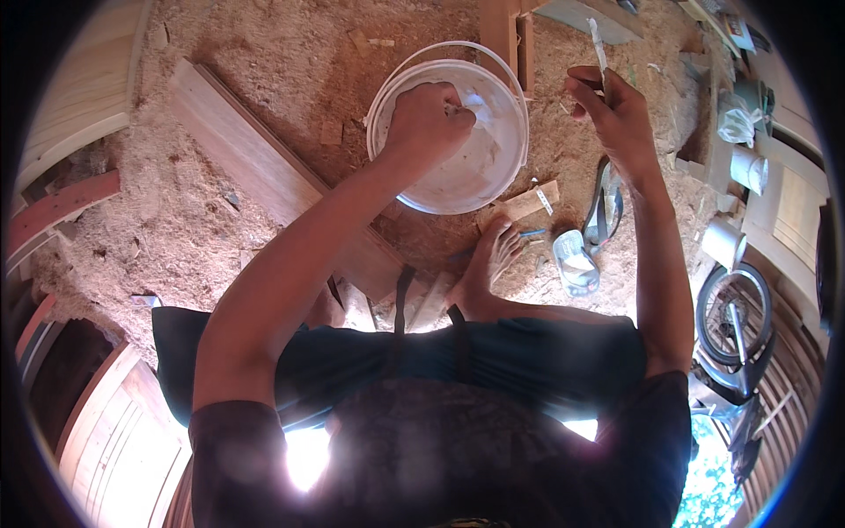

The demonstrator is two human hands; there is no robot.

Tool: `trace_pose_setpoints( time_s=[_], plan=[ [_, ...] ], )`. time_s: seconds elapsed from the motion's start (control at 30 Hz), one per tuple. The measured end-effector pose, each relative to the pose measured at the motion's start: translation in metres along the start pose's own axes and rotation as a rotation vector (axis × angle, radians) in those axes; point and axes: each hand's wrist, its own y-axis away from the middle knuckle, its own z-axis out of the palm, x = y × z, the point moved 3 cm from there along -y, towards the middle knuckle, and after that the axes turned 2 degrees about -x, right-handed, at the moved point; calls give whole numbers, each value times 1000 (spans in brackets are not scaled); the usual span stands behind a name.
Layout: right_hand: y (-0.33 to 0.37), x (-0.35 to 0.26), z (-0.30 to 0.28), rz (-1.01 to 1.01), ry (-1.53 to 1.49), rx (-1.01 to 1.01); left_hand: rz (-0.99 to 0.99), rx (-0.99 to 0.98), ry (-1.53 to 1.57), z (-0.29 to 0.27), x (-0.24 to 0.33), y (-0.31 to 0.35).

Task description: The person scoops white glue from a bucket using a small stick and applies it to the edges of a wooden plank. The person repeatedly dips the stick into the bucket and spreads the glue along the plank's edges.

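Over the white plastic bucket [506, 167], my left hand [429, 123] is closed, its fingers curled inward. A small whitish bit shows at its fingertips, too small to name. The bucket stands in front of me with its handle raised toward the far side, and pale smears coat its inside. To the right of it, my right hand [619, 119] is raised in the air, pinching a thin stick-like tool with a whitish coated end [598, 42]. That tool points away from me, and its lower part is hidden by my fingers.
Sawdust covers the ground. A long wooden plank [255, 145] lies slantwise left of the bucket, and a wooden post [499, 40] stands behind it. Sandals [576, 264] and a wood offcut [531, 201] lie by my bare foot [489, 268]. A wheel [732, 314] and white cans [748, 169] are at right.
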Motion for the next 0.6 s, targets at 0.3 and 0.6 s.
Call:
trace_pose_setpoints(
  time_s=[0.3,0.6],
  plan=[
    [-1,3,0,-53,-20,-15,-259,-153,671,28,-17,-3],
    [-3,8,0,-84,-19,-26,-169,-236,298,34,-9,-16]
  ],
)
